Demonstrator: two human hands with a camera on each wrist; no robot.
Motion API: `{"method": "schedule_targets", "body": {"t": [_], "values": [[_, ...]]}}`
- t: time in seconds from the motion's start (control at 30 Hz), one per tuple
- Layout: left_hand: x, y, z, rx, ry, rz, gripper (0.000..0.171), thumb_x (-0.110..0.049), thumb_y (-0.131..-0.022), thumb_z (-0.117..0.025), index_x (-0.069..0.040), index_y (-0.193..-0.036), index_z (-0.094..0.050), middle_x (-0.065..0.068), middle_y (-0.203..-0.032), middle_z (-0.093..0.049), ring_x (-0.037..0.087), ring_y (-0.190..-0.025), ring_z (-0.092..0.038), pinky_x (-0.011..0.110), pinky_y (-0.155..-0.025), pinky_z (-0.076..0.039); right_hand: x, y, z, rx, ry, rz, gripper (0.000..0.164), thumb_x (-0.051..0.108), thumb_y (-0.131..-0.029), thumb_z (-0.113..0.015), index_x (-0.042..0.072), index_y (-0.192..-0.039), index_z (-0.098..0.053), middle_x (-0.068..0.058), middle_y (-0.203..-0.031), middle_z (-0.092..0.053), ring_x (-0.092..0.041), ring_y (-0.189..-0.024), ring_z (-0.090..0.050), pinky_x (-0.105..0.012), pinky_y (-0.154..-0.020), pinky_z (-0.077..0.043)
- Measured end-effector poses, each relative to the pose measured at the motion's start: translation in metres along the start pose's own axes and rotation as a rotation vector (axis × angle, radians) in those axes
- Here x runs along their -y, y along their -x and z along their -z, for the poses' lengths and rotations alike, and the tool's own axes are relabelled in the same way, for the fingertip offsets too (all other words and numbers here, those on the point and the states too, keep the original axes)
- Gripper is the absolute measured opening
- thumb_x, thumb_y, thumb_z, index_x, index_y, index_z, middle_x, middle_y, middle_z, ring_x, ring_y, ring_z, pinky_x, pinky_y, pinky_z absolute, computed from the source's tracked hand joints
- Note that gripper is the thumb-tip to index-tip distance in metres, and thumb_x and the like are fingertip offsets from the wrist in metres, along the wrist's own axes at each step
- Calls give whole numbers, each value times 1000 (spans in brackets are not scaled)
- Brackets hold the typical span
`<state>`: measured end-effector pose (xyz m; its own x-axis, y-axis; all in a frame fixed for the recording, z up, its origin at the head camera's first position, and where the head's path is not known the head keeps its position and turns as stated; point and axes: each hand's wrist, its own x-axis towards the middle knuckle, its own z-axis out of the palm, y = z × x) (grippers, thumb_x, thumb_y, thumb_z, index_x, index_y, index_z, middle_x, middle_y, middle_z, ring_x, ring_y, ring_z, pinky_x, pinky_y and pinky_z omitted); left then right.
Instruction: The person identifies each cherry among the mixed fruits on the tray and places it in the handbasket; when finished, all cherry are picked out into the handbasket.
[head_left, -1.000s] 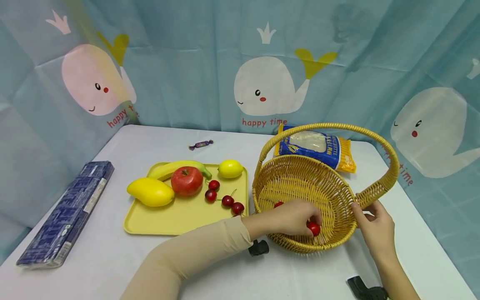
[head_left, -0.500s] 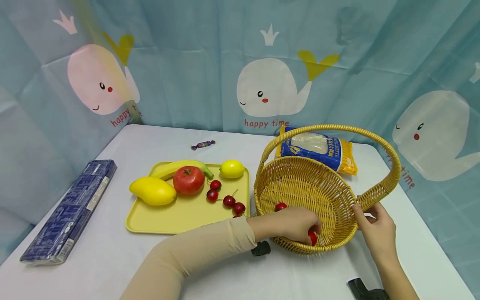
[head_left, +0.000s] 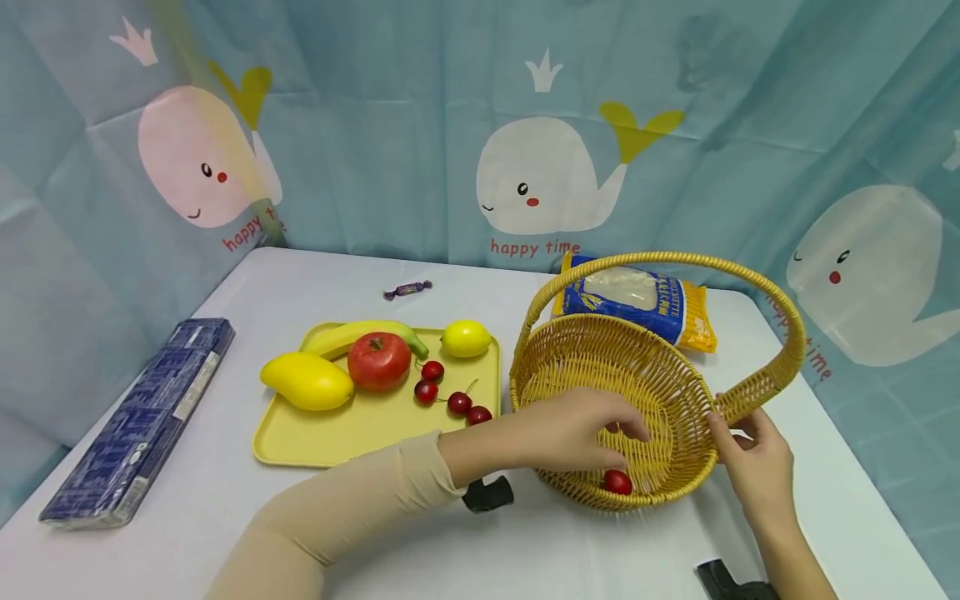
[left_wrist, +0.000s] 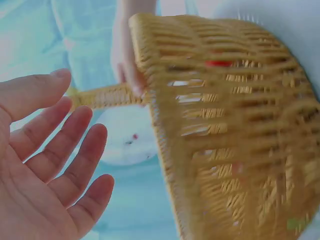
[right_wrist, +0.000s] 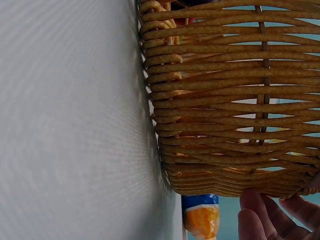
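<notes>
A yellow wicker basket (head_left: 611, 367) with a tall arched handle stands at the right of the table. My left hand (head_left: 577, 429) hovers over its near inside, fingers spread and slightly bent, holding nothing; its palm (left_wrist: 40, 195) shows in the left wrist view beside the wicker. Just below the fingertips a red cherry (head_left: 617, 482) lies in the basket's near side. My right hand (head_left: 757, 458) holds the right rim at the handle's base, thumb on the near side. In the right wrist view its fingers (right_wrist: 255, 215) touch the wicker wall.
Left of the basket, a yellow tray (head_left: 360, 437) bears a mango (head_left: 307, 382), banana (head_left: 337, 337), apple (head_left: 378, 361), lemon (head_left: 465, 338) and several cherries (head_left: 459, 403). A pasta bag (head_left: 637, 292) lies behind the basket, a candy (head_left: 407, 290) farther back, a blue pack (head_left: 142, 425) far left.
My left hand has let go of the red cherry, which stays in the basket, and has opened and lifted a little up and left. The right hand keeps its hold on the rim.
</notes>
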<state>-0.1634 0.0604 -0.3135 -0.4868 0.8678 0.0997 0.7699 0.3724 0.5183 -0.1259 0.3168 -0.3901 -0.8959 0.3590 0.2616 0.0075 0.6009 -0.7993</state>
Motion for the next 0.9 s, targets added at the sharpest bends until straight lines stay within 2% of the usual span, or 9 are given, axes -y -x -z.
{"method": "schedule_targets", "body": {"t": [0.13, 0.27, 0.43, 0.5, 0.6, 0.73, 0.9], "values": [[3, 27, 17, -81, 63, -13, 26, -22, -85, -67, -19, -111, -63, -12, -108, -61, -2, -97, -51, 11, -84, -40, -1, 1, -1, 2, -1, -3, 39, 24, -89, -61, 3, -121, -52, 13, -87, -53, 4, -66, -57, -16, -53, -50], [16, 56, 29, -175, 162, -11, 24, -17, -85, -67, -16, -109, -64, -9, -106, -61, 0, -98, -52, 17, -86, -44, 0, 0, -1, -1, -2, 4, 39, 23, -89, -61, 4, -121, -52, 13, -88, -53, 3, -66, -57, -16, -53, -50], [38, 94, 29, -260, 270, 84, 25, -13, -83, -69, -15, -107, -65, -10, -100, -62, 6, -92, -56, 22, -80, -48, 0, 0, -1, -10, 9, 4, 38, 23, -89, -61, 4, -121, -53, 13, -88, -53, 3, -66, -57, -15, -53, -49], [47, 105, 26, -269, 295, 119, 24, -14, -83, -69, -15, -107, -65, -12, -98, -62, 11, -90, -57, 24, -80, -48, 0, 0, -1, -18, 15, 5, 38, 24, -89, -61, 4, -121, -53, 13, -89, -53, 4, -66, -56, -15, -53, -49], [62, 117, 18, -276, 304, 165, 23, -14, -83, -69, -16, -105, -65, -14, -95, -62, 15, -89, -58, 28, -81, -49, -1, -1, -1, -24, 5, 1, 38, 23, -89, -61, 4, -120, -53, 12, -89, -53, 3, -66, -57, -15, -53, -49], [78, 127, 10, -286, 293, 232, 22, -13, -82, -70, -13, -104, -65, -8, -96, -65, 18, -91, -58, 37, -85, -47, -2, -1, -2, -8, -3, -2, 38, 23, -89, -61, 3, -121, -52, 12, -89, -54, 2, -67, -57, -16, -53, -50], [88, 129, 3, -269, 307, 273, 25, -13, -82, -70, -11, -106, -65, -2, -101, -66, 20, -93, -57, 41, -84, -47, -2, -1, -1, 6, 13, -7, 40, 24, -90, -60, 5, -124, -51, 13, -92, -53, 2, -69, -57, -16, -55, -50]]}}
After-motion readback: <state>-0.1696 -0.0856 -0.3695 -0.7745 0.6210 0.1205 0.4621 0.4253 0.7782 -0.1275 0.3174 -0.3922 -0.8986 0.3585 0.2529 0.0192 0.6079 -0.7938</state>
